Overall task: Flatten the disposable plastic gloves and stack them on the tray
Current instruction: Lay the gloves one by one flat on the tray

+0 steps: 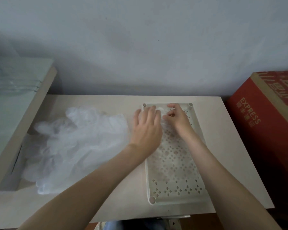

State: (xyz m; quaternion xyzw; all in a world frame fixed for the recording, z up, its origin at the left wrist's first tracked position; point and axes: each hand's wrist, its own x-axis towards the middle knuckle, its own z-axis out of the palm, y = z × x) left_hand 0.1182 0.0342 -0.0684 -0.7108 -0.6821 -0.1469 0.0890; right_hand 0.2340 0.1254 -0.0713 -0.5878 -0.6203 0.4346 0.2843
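Your left hand [146,128] and right hand [176,117] work at the far end of the pale perforated plastic tray [147,180], smoothing one thin clear plastic glove [163,124].
Your left hand lies flat, fingers spread, pressing the glove onto the tray; your right hand has its fingers curled and appears to pinch the film near the far rim. Use the flat palm as an anchor and draw the pinched part outward from it, so creases and trapped air run off toward the edge. Pull gently, since film this thin probably stretches or clings. The heap of crumpled clear plastic gloves [76,140] waits on the beige table [106,205], just beside the tray.
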